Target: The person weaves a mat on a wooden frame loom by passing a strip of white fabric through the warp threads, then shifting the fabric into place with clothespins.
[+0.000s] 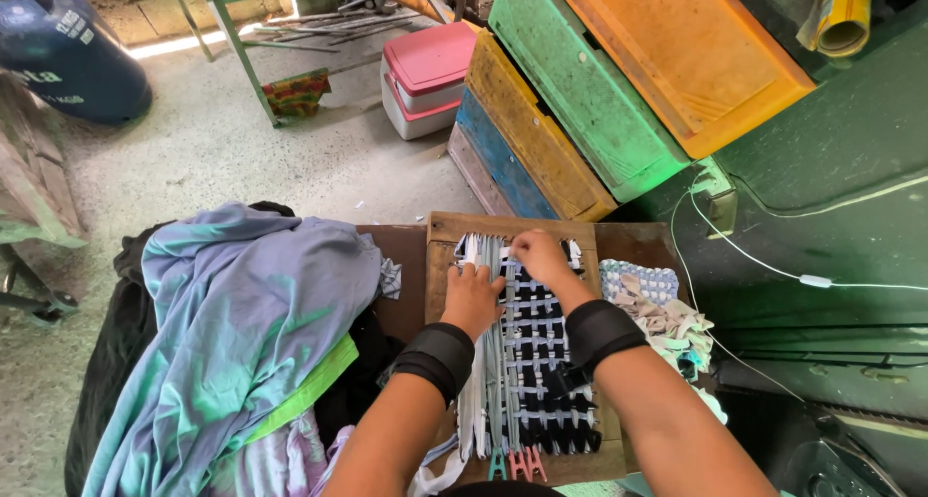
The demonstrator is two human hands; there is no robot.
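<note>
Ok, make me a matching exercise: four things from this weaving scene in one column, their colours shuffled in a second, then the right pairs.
Things:
1. cooler
2. gas cylinder
3. frame
4. wrist straps

Colours:
A. black
B. dark blue
C. pink lid, white body
D. brown wood

Pairs: 1-C, 2-B, 3-D, 4-A

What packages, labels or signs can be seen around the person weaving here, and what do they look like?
Gas cylinder: top left on the floor, rounded, dark blue with pale lettering on its side.
Wrapper: on the floor beside the green metal frame, flat, crumpled, red, yellow and green.
Cooler box: top centre, rectangular, white with a pink lid.
Rolled sheet: top right, yellow tube.
No screens show.
</note>
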